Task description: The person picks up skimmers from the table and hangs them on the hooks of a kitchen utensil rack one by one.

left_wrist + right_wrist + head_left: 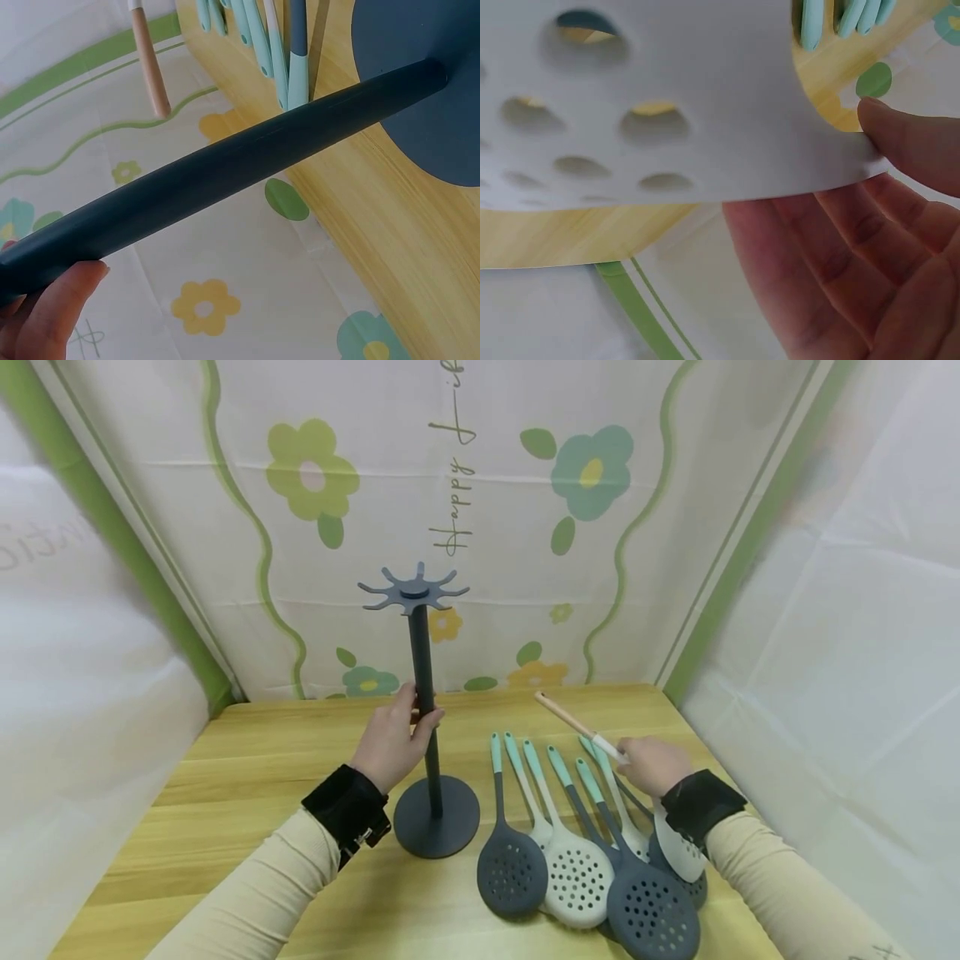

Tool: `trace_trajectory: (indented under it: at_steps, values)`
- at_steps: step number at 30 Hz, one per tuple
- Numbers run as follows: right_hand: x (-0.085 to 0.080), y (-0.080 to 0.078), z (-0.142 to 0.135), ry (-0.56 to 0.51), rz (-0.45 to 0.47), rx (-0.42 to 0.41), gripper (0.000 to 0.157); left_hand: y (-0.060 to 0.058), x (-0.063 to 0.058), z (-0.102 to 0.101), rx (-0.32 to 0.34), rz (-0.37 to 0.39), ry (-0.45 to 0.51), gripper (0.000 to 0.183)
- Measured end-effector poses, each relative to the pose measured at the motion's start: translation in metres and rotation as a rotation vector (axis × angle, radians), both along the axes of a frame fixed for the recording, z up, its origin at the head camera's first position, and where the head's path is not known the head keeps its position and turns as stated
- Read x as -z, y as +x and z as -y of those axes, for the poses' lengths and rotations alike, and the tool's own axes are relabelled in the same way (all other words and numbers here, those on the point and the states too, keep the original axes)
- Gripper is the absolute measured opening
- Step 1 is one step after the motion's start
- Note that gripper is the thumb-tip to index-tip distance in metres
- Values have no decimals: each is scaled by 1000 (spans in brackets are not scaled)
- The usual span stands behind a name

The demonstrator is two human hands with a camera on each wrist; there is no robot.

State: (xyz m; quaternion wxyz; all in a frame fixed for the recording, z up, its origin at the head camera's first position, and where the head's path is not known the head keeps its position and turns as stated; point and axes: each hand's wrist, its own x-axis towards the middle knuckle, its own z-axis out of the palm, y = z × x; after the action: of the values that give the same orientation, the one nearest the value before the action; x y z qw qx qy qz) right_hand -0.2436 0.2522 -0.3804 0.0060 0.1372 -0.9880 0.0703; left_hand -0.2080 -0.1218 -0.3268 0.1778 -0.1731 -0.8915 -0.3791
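My left hand (393,737) grips the pole of a dark utensil stand (422,668), whose round base stands on the table and whose top spreads into several hooks. In the left wrist view, the fingers (64,311) curl round the pole. My right hand (654,764) holds a white skimmer (727,97) with a wooden handle, pinching it near the perforated head, between thumb (907,142) and fingers. Its handle points up and to the left, above the other utensils. Part of the skimmer's head is hidden behind the right wrist in the head view.
Several skimmers with mint handles lie overlapping right of the stand, among them a dark one (512,870) and a white one (579,881). The wooden table (262,793) ends at a flower-printed cloth wall (480,610); white cloth also hangs at both sides.
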Motion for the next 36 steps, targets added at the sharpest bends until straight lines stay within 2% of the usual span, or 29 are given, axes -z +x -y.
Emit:
trace_trajectory:
  at_steps: [8, 19, 25, 36]
  values:
    - [0, 5, 6, -1, -33, -18, 22, 1, 0, 0, 5, 2, 9, 20]
    - [-3, 6, 13, -15, -3, -19, 20, 0, 1, -1, 2, -24, 10, 19]
    - [-5, 7, 17, -24, 18, -29, 20, 2, 0, -1, -2, -2, 5, 19]
    - [-4, 9, 21, 14, -46, -58, 13, 3, 0, -1, 1, -3, 9, 19]
